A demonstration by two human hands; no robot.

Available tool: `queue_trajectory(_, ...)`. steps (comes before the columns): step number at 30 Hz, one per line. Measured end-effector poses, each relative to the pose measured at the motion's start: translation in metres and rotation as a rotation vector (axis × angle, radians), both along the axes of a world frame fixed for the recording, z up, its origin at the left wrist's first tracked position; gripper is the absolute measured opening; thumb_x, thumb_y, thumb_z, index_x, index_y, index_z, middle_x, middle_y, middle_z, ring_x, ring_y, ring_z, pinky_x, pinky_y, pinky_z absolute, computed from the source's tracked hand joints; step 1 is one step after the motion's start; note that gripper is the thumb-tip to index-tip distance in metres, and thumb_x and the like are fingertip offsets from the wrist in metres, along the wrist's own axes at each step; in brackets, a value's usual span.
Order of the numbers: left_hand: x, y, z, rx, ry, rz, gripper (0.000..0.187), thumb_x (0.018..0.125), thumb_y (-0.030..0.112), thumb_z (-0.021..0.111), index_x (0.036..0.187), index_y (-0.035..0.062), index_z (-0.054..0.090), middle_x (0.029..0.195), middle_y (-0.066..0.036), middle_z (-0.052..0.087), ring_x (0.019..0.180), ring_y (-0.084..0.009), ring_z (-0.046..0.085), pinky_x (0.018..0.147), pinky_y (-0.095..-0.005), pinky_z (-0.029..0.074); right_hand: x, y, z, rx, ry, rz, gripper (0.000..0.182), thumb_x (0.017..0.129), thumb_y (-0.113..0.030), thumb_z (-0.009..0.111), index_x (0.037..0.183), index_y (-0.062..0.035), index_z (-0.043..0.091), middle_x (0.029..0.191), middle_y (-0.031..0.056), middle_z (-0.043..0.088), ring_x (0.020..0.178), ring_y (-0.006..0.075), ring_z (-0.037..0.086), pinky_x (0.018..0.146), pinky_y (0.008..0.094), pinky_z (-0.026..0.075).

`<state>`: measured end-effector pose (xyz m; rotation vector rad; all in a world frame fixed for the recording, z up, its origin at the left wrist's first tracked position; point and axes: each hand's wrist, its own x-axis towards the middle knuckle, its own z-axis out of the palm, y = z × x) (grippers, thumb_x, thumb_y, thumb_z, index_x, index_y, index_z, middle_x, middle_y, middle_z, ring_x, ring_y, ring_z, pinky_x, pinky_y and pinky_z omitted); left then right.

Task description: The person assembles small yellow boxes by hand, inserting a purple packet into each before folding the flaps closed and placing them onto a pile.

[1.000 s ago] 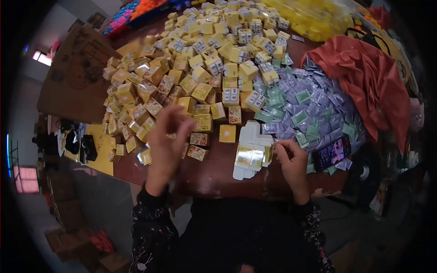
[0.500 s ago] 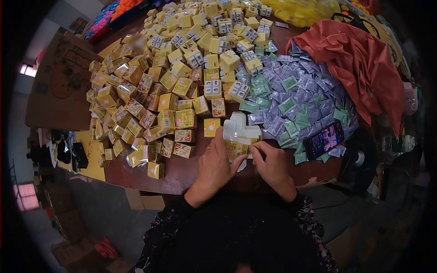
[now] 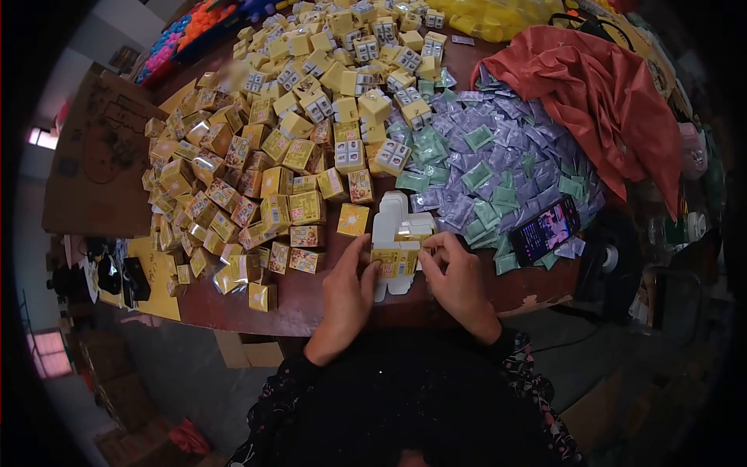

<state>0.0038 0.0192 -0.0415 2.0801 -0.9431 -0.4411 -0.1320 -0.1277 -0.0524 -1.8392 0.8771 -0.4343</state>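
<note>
A small yellow cardboard box [image 3: 398, 263] with white inner flaps stands partly unfolded in front of me, its flaps spread at the far and near ends. My left hand [image 3: 347, 289] grips its left side between thumb and fingers. At the right edge, my right hand [image 3: 459, 284] pinches the box with thumb and forefinger. Just beyond the left fingers lies a flat yellow card with a sun-like print [image 3: 353, 219]. To the left is a heap of finished-looking yellow printed boxes [image 3: 307, 208].
Yellow blocks with white picture faces [image 3: 350, 156] are piled at the back. Purple and green sachets [image 3: 498, 179] spread to the right, with a lit phone [image 3: 545, 229] on them. A red cloth [image 3: 583, 101] and a brown carton [image 3: 97, 156] flank the table [image 3: 303, 300].
The box is now more opened out and upright between my hands. My left hand has shifted left from over it to its left side; the whole view has shifted slightly.
</note>
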Motion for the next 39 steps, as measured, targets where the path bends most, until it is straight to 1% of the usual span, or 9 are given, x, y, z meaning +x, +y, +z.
queue_trajectory(1,0.001,0.003,0.001,-0.080,0.076,0.012,0.048,0.091,0.002,0.073,0.137,0.0015,0.059,0.101,-0.019,0.070,0.092,-0.0321,0.072,0.076,-0.0399,0.058,0.000,0.000,0.007,-0.017,-0.039,-0.017,0.014,0.098,-0.013,0.069,0.098,0.0008,0.069,0.070,0.0084,0.068,0.060,0.0116,0.065,0.055,0.0279,0.048)
queue_trajectory(4,0.004,0.009,0.015,-0.165,0.153,-0.101,0.046,0.090,0.000,0.075,0.134,0.0031,0.062,0.103,-0.018,0.071,0.089,-0.0283,0.073,0.077,-0.0353,0.058,-0.002,-0.007,0.022,-0.075,-0.156,0.022,0.020,0.094,-0.019,0.074,0.101,-0.0012,0.070,0.071,0.0105,0.067,0.063,0.0228,0.067,0.059,0.0329,0.051)
queue_trajectory(7,0.010,0.010,0.027,-0.116,0.055,-0.219,0.048,0.089,0.001,0.076,0.135,0.0021,0.062,0.105,-0.016,0.071,0.093,-0.0294,0.072,0.078,-0.0367,0.058,-0.008,-0.018,0.022,0.074,-0.205,0.243,0.019,0.094,-0.017,0.074,0.096,0.0011,0.071,0.072,0.0096,0.068,0.065,0.0171,0.066,0.061,0.0305,0.051)
queue_trajectory(14,-0.007,0.000,0.039,0.036,-0.221,-0.304,0.107,0.070,0.030,0.095,0.153,-0.0060,0.037,0.142,-0.026,0.053,0.127,-0.0429,0.056,0.110,-0.0512,0.044,-0.007,-0.011,0.030,0.392,-0.115,0.235,0.016,0.096,-0.013,0.070,0.091,0.0028,0.070,0.075,0.0049,0.071,0.068,0.0066,0.063,0.060,0.0270,0.049)
queue_trajectory(17,-0.007,-0.001,0.034,-0.020,-0.308,-0.275,0.097,0.072,0.023,0.093,0.151,-0.0020,0.042,0.135,-0.024,0.059,0.119,-0.0416,0.062,0.102,-0.0482,0.051,-0.007,-0.009,0.035,0.497,-0.120,0.218,0.016,0.096,-0.013,0.070,0.092,0.0022,0.070,0.074,0.0042,0.070,0.067,0.0063,0.062,0.059,0.0251,0.049)
queue_trajectory(22,-0.003,0.002,0.034,-0.143,0.004,-0.219,0.076,0.074,0.011,0.092,0.139,0.0033,0.052,0.121,-0.017,0.067,0.105,-0.0335,0.071,0.087,-0.0398,0.059,-0.013,-0.004,0.025,0.301,-0.326,0.084,0.021,0.095,-0.017,0.075,0.107,-0.0001,0.070,0.088,0.0069,0.073,0.076,0.0066,0.066,0.060,0.0252,0.052)
queue_trajectory(26,-0.012,0.000,0.043,-0.275,0.350,-0.094,0.066,0.076,0.008,0.092,0.131,0.0027,0.056,0.120,-0.013,0.067,0.105,-0.0260,0.072,0.087,-0.0368,0.060,-0.011,-0.003,0.024,0.022,-0.572,0.236,0.042,0.093,-0.021,0.079,0.128,-0.0017,0.067,0.115,0.0130,0.072,0.101,0.0146,0.069,0.076,0.0297,0.058)
queue_trajectory(29,-0.014,0.000,0.042,-0.299,0.263,-0.167,0.062,0.078,0.006,0.091,0.129,0.0021,0.056,0.120,-0.011,0.064,0.106,-0.0232,0.072,0.090,-0.0351,0.060,-0.013,0.001,0.019,0.044,-0.509,0.313,0.057,0.090,-0.020,0.082,0.141,-0.0018,0.062,0.135,0.0179,0.068,0.120,0.0238,0.068,0.096,0.0347,0.056)
queue_trajectory(39,-0.007,0.008,0.038,-0.402,0.859,-0.249,0.054,0.089,-0.010,0.074,0.139,-0.0014,0.056,0.138,-0.011,0.055,0.126,-0.0236,0.062,0.102,-0.0342,0.053,-0.005,0.009,0.007,0.041,-0.639,0.225,0.049,0.090,-0.016,0.077,0.135,0.0006,0.066,0.125,0.0201,0.071,0.112,0.0284,0.072,0.092,0.0351,0.057)
